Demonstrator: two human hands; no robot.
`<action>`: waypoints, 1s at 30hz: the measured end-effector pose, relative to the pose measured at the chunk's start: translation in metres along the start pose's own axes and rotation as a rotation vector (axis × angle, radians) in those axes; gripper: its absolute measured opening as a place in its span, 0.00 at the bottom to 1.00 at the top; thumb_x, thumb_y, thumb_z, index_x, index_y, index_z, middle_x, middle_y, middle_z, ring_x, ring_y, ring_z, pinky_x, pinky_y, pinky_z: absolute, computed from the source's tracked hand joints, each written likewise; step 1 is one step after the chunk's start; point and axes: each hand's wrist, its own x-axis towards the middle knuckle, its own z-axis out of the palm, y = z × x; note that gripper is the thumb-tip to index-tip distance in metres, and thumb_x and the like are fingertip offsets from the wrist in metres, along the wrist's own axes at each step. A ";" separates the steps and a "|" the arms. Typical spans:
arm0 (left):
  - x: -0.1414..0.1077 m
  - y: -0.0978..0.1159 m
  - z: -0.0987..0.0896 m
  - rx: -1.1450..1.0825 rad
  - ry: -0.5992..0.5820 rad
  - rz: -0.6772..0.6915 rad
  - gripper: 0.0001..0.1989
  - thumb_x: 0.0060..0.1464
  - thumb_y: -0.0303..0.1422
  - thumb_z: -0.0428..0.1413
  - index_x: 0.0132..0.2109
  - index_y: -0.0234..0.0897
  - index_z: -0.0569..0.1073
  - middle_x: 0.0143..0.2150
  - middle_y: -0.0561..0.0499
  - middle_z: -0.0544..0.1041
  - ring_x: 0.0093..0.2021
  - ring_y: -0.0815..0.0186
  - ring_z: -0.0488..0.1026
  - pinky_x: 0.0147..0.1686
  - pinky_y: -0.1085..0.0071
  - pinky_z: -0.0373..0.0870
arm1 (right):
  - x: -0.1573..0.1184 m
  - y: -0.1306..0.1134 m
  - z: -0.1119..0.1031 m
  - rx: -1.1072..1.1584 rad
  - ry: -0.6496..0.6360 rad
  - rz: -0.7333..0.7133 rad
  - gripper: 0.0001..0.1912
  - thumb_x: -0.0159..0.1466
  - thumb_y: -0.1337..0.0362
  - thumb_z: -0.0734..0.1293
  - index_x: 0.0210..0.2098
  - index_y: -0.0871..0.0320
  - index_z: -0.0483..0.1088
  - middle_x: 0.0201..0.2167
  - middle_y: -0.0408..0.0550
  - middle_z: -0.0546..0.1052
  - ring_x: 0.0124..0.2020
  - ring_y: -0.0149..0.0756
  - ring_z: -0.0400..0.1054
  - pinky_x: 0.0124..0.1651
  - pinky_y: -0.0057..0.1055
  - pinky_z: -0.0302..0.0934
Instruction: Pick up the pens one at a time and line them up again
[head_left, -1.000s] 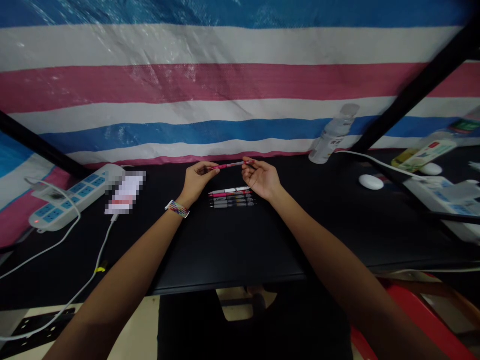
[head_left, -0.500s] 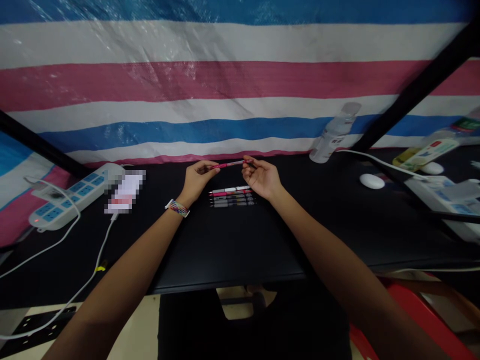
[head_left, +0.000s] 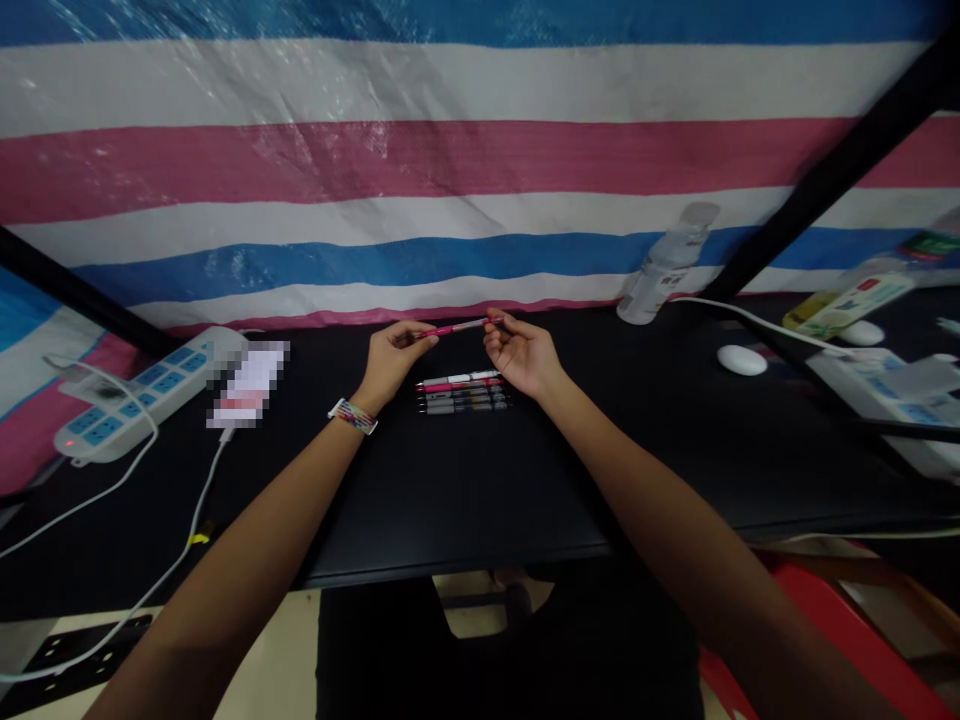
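Observation:
Between my two hands a red pen (head_left: 461,327) with a clear barrel is held almost level above the black table (head_left: 480,490). My left hand (head_left: 393,358) pinches its left end between thumb and fingers; a multicoloured woven band circles that wrist. The fingertips of my right hand (head_left: 525,352) close on the pen's right end, with the palm turned partly up. Just below the hands, several pens (head_left: 457,393) lie side by side in a neat stack of rows: a white one on top, then a red one, then grey ones.
At left are a white power strip (head_left: 154,390), a blurred-out phone (head_left: 251,385) and a white cable. A clear bottle (head_left: 660,270) stands at the back right, near a white mouse (head_left: 742,360). Farther right are an oil-coloured bottle (head_left: 855,300) and another power strip. Striped sheeting (head_left: 450,160) hangs behind.
Almost nothing differs. Both hands keep the red pen in nearly the same place; the whole view has shifted very slightly.

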 end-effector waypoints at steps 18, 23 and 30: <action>-0.002 0.005 0.002 0.000 0.004 -0.006 0.14 0.48 0.39 0.76 0.40 0.39 0.88 0.38 0.47 0.87 0.40 0.60 0.82 0.45 0.62 0.79 | -0.003 0.000 0.004 0.030 0.009 -0.008 0.09 0.72 0.69 0.67 0.48 0.60 0.79 0.31 0.47 0.81 0.31 0.30 0.74 0.36 0.23 0.76; -0.001 0.004 0.001 0.005 -0.008 -0.006 0.13 0.49 0.38 0.76 0.41 0.39 0.88 0.37 0.47 0.86 0.38 0.61 0.80 0.43 0.63 0.77 | -0.003 0.002 0.004 0.046 0.016 -0.012 0.08 0.73 0.68 0.68 0.47 0.61 0.79 0.33 0.48 0.81 0.32 0.31 0.75 0.38 0.24 0.77; -0.001 0.003 0.003 0.007 -0.003 -0.006 0.15 0.47 0.41 0.76 0.40 0.40 0.87 0.38 0.48 0.87 0.40 0.60 0.81 0.43 0.62 0.78 | -0.006 0.000 0.004 0.022 -0.018 -0.013 0.10 0.72 0.64 0.67 0.46 0.61 0.79 0.34 0.52 0.81 0.34 0.34 0.76 0.38 0.26 0.76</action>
